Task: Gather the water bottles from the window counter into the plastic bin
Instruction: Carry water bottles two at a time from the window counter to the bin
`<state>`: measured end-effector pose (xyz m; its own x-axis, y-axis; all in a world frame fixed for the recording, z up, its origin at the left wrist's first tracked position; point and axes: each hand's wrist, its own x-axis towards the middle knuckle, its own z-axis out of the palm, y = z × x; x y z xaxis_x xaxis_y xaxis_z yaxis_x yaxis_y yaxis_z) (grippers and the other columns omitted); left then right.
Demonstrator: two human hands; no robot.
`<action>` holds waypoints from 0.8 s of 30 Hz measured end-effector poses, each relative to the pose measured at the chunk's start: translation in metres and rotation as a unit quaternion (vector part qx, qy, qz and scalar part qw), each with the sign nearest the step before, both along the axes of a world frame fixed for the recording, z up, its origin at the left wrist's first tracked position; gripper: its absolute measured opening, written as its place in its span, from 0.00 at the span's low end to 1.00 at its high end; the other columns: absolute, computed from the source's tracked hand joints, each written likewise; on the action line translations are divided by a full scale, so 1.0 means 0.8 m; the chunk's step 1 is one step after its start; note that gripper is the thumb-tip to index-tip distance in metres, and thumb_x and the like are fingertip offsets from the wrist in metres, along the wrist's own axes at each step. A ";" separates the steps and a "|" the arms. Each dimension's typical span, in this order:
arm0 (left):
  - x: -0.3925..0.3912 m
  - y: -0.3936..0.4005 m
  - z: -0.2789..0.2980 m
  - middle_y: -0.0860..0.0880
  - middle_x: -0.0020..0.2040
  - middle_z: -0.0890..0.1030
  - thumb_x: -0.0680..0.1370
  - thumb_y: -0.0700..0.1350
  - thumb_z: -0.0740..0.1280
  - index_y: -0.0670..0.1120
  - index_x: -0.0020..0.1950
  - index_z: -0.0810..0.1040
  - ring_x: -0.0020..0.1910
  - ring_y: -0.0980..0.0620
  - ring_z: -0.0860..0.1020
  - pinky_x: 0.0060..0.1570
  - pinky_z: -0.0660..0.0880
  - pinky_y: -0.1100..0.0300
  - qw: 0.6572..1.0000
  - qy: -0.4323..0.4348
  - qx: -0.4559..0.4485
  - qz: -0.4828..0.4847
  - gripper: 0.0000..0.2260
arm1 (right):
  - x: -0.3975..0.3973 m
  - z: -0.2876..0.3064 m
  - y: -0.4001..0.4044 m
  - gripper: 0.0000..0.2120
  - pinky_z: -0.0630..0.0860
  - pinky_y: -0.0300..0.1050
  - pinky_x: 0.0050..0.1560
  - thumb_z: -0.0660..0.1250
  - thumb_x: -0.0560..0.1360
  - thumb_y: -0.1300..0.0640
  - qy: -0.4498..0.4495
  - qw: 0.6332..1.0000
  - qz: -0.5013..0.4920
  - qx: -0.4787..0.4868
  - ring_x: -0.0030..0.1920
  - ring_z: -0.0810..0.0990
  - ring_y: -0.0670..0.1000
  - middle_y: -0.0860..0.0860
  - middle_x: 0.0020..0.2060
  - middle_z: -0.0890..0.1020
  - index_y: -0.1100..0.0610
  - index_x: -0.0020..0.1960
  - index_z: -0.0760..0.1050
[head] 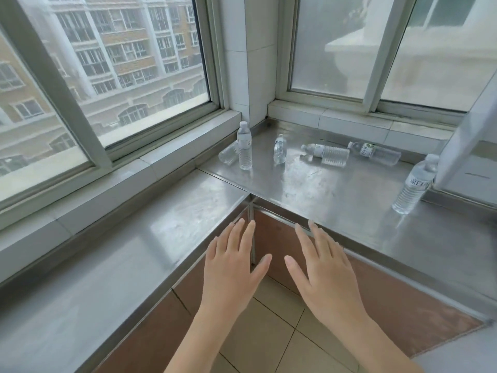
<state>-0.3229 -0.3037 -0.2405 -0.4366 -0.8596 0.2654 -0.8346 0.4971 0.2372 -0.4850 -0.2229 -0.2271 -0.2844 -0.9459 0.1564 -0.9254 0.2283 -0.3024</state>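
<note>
Six water bottles sit on the steel counter in the window corner. Upright bottle stands nearest the corner; a lying bottle rests just behind it at its left, touching or nearly so. A small bottle lies a little to the right. Two more bottles lie on their sides further right: one, then a green-label bottle just beyond. A sixth bottle stands, tilted in this wide view, near the counter's right end. Left hand and right hand: both empty, palms down, fingers straight and spread, held over the counter's front edge, well apart from every bottle.
</note>
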 end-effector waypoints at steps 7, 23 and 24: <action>-0.098 -0.129 -0.014 0.52 0.79 0.63 0.78 0.66 0.52 0.53 0.80 0.59 0.78 0.50 0.59 0.75 0.56 0.51 1.000 0.013 -0.001 -0.014 0.32 | -0.086 -0.010 -0.122 0.32 0.55 0.53 0.74 0.44 0.78 0.37 0.016 1.000 -0.008 0.009 0.77 0.57 0.56 0.54 0.79 0.56 0.49 0.79 0.52; -0.237 -0.377 -0.038 0.47 0.74 0.71 0.77 0.61 0.65 0.48 0.77 0.67 0.74 0.45 0.69 0.70 0.66 0.48 0.999 0.013 0.020 0.025 0.31 | -0.226 -0.025 -0.369 0.30 0.59 0.53 0.74 0.47 0.79 0.39 -0.004 0.999 -0.003 0.044 0.76 0.59 0.55 0.53 0.78 0.59 0.51 0.78 0.55; -0.240 -0.391 -0.042 0.47 0.75 0.71 0.78 0.61 0.65 0.48 0.77 0.66 0.74 0.45 0.68 0.70 0.66 0.48 0.999 0.010 0.025 0.036 0.31 | -0.232 -0.029 -0.386 0.31 0.56 0.51 0.74 0.46 0.79 0.38 -0.007 0.999 0.009 0.050 0.77 0.57 0.54 0.53 0.78 0.57 0.50 0.79 0.53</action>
